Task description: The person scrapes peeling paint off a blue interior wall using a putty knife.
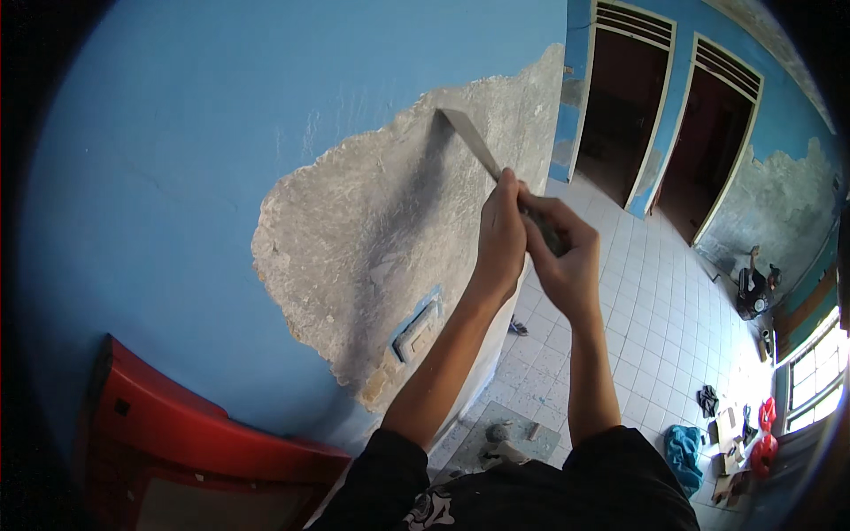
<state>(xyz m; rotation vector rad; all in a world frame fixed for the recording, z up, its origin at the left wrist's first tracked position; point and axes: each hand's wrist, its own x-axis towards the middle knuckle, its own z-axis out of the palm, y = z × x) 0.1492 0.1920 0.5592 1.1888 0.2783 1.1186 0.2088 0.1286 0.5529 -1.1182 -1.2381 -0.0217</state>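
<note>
Both hands are on one scraper with a flat metal blade (470, 136). My left hand (503, 232) grips it near the neck, the thumb lying along the metal. Behind it, my right hand (564, 249) is closed round the dark handle. The blade's tip meets the wall near the upper edge of a bare grey plaster patch (319, 232), where the blue paint (199, 133) ends in a ragged line. A long shadow falls from the tip down the patch. Lower on the wall, a switch or socket plate (417, 333) has a remnant of blue paint around it.
A red plastic piece of furniture (199, 415) stands against the wall at lower left. Below me, a board (544, 438) with debris lies on the tiled floor (617, 292). Another person (757, 292) is low by the far wall. Teal cloth (682, 458) and red bags (765, 455) lie at right.
</note>
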